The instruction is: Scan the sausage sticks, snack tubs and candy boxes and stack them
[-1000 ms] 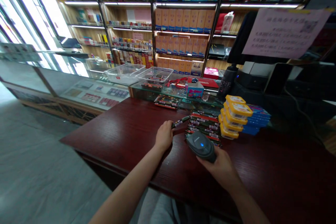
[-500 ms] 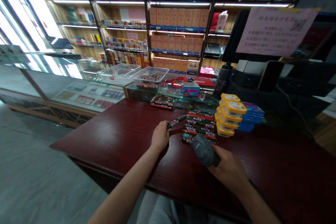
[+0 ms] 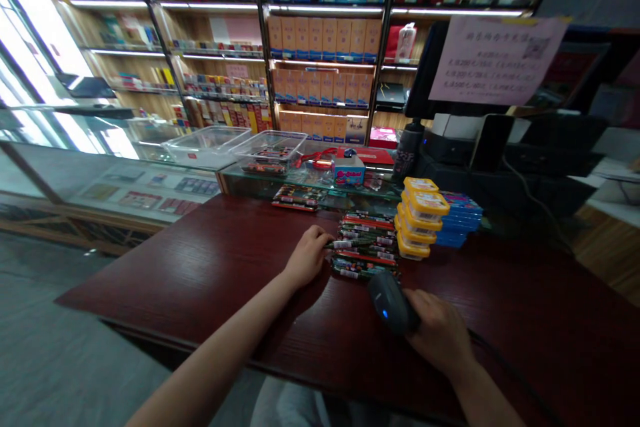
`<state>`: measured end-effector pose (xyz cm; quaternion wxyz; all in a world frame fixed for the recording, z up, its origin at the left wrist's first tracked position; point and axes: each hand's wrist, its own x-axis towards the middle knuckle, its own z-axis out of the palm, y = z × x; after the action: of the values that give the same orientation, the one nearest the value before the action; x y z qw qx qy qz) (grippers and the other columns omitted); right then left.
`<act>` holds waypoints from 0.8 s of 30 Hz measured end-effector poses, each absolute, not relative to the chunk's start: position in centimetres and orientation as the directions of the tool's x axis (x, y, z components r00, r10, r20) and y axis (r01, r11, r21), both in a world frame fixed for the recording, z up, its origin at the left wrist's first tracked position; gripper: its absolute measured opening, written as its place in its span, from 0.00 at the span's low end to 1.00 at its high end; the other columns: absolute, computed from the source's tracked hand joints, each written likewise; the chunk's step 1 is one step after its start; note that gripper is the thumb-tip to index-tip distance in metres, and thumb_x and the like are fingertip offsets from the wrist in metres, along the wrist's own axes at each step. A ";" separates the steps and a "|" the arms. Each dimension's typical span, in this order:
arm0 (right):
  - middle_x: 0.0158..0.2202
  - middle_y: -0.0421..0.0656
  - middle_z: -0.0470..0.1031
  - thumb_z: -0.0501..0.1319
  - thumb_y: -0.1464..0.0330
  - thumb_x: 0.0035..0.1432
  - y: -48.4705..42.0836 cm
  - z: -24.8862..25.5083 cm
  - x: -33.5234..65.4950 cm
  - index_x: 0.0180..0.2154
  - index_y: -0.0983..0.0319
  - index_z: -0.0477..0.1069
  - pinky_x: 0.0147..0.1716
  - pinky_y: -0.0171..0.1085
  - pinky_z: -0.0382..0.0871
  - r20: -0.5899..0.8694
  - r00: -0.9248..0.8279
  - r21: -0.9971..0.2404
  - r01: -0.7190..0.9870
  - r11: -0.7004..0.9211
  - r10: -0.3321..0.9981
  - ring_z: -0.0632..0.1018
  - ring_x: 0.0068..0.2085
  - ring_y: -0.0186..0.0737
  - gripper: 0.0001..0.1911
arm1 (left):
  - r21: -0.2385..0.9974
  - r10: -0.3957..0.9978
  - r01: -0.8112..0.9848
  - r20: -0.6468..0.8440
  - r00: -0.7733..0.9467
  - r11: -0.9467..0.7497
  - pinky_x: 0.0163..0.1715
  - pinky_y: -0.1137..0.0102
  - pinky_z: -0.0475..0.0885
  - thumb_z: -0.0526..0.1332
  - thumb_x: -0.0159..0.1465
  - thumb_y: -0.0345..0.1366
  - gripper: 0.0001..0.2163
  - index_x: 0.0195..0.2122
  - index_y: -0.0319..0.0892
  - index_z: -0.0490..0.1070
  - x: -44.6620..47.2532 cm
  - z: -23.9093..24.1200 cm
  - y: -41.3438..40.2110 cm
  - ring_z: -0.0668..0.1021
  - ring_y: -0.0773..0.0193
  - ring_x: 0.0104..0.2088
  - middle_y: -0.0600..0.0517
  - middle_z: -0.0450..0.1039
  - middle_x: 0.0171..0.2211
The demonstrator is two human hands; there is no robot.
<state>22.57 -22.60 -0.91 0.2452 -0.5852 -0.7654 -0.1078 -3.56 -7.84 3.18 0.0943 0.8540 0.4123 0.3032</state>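
Note:
My left hand [image 3: 306,256] is closed on one end of a slim dark stick-shaped packet [image 3: 347,243]. That packet lies over or against a row of similar dark and red packets [image 3: 364,267] on the dark red desk. A grey handheld barcode scanner [image 3: 391,303] is gripped in my right hand [image 3: 443,332], with a small blue light glowing on it. The scanner's head is just in front of the near end of the row, its handle mostly hidden by my fingers. Right behind the row stands a stack of yellow-lidded tubs [image 3: 421,217].
Blue boxes [image 3: 456,220] are piled beside the tubs. Another group of packets [image 3: 299,197] lies at the desk's back edge. Clear plastic bins [image 3: 207,145] stand on the glass counter. A monitor with a pink notice [image 3: 493,60] rises at the right; the scanner's cable [image 3: 510,367] crosses the desk.
My left hand has brought the packet down and right, from left of the row onto it. A blue light now shows on the scanner. The view has shifted slightly right.

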 end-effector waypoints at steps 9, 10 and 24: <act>0.36 0.45 0.76 0.55 0.73 0.49 -22.7 -0.8 23.2 0.42 0.62 0.69 0.35 0.39 0.66 0.517 -0.126 -0.174 0.953 0.249 0.846 0.76 0.36 0.43 0.16 | 0.323 0.656 0.575 0.453 0.604 -0.752 0.55 0.60 0.64 0.57 0.56 0.24 0.13 0.42 0.43 0.70 3.4 3.0 -5.3 0.67 0.56 0.53 0.46 0.63 0.51; 0.36 0.45 0.76 0.55 0.73 0.49 -22.7 -0.8 23.2 0.42 0.62 0.69 0.35 0.39 0.66 0.515 -0.124 -0.176 0.953 0.246 0.848 0.76 0.36 0.43 0.15 | 0.330 0.669 0.585 0.444 0.596 -0.741 0.55 0.60 0.65 0.57 0.56 0.24 0.13 0.42 0.43 0.70 3.6 2.9 -5.2 0.67 0.56 0.53 0.46 0.63 0.50; 0.37 0.45 0.76 0.55 0.72 0.50 -22.9 -0.6 23.1 0.42 0.62 0.69 0.35 0.40 0.66 0.437 -0.113 -0.208 0.953 0.222 0.892 0.76 0.36 0.44 0.15 | 0.423 0.722 0.590 0.479 0.499 -0.688 0.54 0.60 0.65 0.60 0.57 0.28 0.13 0.44 0.43 0.69 0.7 2.4 -4.4 0.68 0.56 0.51 0.47 0.65 0.47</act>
<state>23.08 -22.87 -0.58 0.2420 -0.6204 -0.7434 -0.0624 0.66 -4.39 2.36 0.1021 0.8596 0.3815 0.3242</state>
